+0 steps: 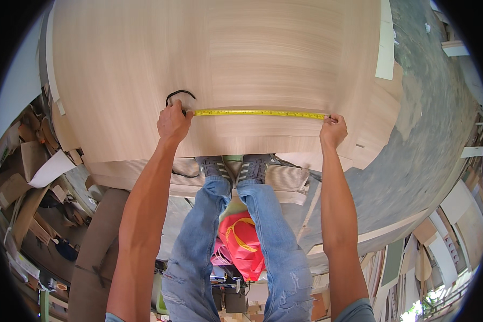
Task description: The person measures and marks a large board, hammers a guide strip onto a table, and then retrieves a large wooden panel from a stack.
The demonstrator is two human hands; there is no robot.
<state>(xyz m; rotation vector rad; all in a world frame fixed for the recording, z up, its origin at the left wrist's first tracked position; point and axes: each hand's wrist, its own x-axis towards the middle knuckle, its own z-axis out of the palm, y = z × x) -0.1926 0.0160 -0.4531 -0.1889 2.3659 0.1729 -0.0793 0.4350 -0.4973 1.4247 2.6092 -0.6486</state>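
A yellow tape measure (260, 112) is drawn out straight from left to right over a large pale wood-grain board (273, 59). My left hand (174, 124) is closed around the tape's case, which is mostly hidden in the fingers; a black cord (181, 92) loops out just beyond it. At the other end, the blade's tip is pinched between the thumb and fingers of my right hand (333, 131). The tape runs close to the board's near edge.
My shoes (214, 167) stand at the board's near edge. Behind them a red bag (242, 247) sits between my jeans-clad legs. Board offcuts (445, 236) lean at the right, and scraps (37, 150) pile up at the left. Grey floor (429, 129) stretches along the board's right side.
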